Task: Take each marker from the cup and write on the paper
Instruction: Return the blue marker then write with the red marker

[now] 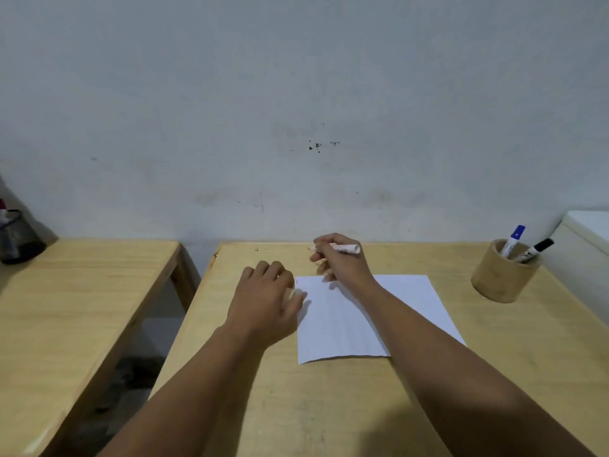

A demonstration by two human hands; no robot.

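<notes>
Dim, flat indoor light; soft shadow under right hand (342, 258) on paper (408, 301), darker shadow near right forearm. Overall soft focus, slight blur. Wide-angle bending at edges left of left hand (267, 301).

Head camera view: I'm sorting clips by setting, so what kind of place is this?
Probably a plain study or work room: two bare wooden tables against a scuffed wall, with paper and a cup of markers.

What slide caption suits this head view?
Right hand holds a white marker above the paper; two markers wait in the wooden cup.
</notes>
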